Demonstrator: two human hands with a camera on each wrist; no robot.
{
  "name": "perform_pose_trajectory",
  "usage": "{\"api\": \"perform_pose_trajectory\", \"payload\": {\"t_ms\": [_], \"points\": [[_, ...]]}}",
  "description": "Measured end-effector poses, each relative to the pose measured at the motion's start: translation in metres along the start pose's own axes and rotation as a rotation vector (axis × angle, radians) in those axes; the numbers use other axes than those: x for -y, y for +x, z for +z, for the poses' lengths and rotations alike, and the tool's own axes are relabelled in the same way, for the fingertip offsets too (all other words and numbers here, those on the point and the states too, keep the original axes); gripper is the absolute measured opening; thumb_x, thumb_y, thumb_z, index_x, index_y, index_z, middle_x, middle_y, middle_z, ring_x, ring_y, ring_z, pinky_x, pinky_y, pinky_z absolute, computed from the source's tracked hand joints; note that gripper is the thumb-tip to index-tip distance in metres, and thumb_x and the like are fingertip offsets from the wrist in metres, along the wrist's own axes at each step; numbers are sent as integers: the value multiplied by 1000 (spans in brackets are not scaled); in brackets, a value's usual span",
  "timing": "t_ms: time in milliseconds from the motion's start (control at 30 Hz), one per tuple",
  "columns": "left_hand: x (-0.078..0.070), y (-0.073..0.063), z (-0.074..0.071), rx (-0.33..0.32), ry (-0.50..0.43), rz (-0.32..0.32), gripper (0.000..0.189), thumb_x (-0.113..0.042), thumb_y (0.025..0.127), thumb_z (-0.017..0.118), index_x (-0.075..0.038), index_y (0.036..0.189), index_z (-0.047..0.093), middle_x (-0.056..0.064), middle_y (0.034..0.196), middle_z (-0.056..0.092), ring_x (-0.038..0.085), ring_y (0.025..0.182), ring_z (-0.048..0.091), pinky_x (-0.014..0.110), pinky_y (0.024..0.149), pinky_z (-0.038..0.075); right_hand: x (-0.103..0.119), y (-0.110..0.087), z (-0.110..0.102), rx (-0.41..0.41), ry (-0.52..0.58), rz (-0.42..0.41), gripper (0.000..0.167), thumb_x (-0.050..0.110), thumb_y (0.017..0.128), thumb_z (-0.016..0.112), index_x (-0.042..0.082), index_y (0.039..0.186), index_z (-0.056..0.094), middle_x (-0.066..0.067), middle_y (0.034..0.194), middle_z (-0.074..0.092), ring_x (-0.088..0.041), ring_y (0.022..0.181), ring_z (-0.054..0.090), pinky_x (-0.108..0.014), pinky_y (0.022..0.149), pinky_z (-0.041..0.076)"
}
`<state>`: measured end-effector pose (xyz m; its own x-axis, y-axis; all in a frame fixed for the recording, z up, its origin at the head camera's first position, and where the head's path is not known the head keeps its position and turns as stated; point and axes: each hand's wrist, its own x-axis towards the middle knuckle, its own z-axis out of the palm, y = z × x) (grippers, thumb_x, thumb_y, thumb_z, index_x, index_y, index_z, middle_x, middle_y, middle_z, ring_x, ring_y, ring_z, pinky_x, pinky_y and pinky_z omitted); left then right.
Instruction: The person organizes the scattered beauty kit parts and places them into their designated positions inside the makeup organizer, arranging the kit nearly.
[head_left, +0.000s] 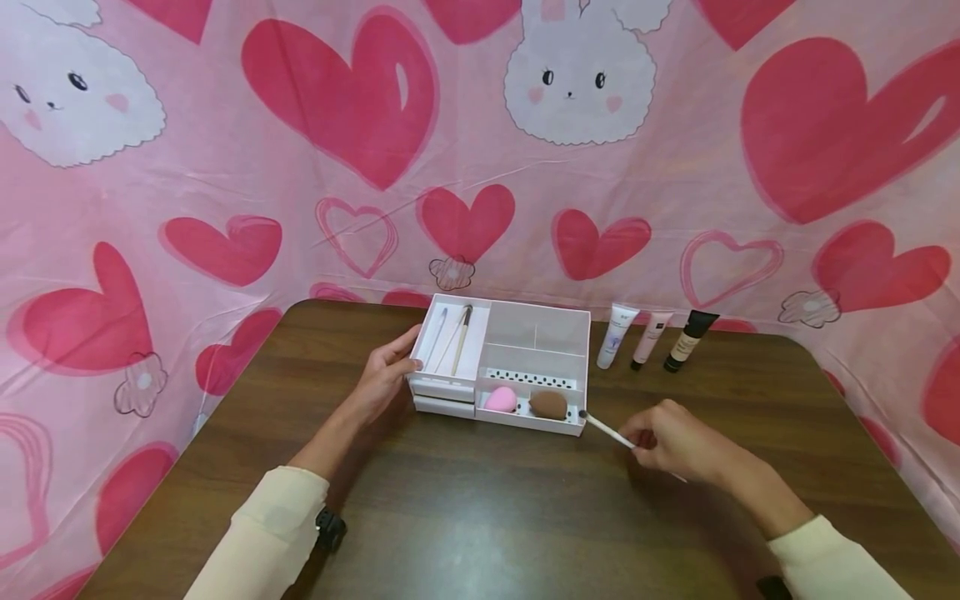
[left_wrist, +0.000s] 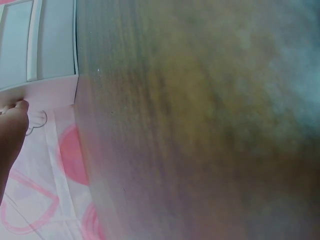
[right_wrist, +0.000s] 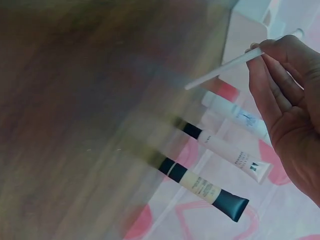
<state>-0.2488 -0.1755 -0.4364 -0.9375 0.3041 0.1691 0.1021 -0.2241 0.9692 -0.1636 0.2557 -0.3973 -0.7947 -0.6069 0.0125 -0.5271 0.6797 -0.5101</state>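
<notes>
A white makeup organizer [head_left: 531, 423] stands on the table. Against its left side wall [left_wrist: 50, 94], my left hand [head_left: 386, 372] rests with thumb and fingers touching; some fingertips are hidden. To the right of the organizer, my right hand [head_left: 678, 442] pinches a slim makeup brush [head_left: 611, 432] with a pale handle. The brush's dark tip points at the organizer's front right corner. In the right wrist view, the handle [right_wrist: 220, 71] sticks out past the fingers. Several slim tools, including a dark-tipped brush [head_left: 462, 337], lie in the left compartment. A pink sponge [head_left: 501, 399] and a brown sponge [head_left: 549, 405] sit in front.
Right of the organizer stand three tubes: a white tube [head_left: 617, 336], a pink tube [head_left: 650, 340] and a beige tube [head_left: 688, 341] with black ends. A heart-patterned cloth [head_left: 465, 158] hangs behind the brown wooden table [head_left: 465, 517].
</notes>
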Motion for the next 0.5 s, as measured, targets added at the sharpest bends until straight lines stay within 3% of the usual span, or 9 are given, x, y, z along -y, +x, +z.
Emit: {"api": "perform_pose_trajectory", "payload": {"t_ms": [167, 500], "points": [[0, 0, 0, -2, -7, 1, 70, 11, 92, 44, 11, 157, 18, 24, 168, 15, 0, 128, 44, 10, 101, 43, 5, 8, -5, 0, 45, 42, 19, -2, 83, 73, 0, 101, 78, -5, 80, 77, 3, 70, 62, -20, 61, 55], [-1, -1, 2, -8, -13, -1, 71, 11, 91, 45, 11, 157, 18, 25, 168, 16, -4, 119, 49, 12, 99, 45, 14, 30, -16, -56, 61, 3, 20, -5, 82, 72, 0, 100, 78, -10, 84, 79, 0, 71, 66, -19, 62, 56]]}}
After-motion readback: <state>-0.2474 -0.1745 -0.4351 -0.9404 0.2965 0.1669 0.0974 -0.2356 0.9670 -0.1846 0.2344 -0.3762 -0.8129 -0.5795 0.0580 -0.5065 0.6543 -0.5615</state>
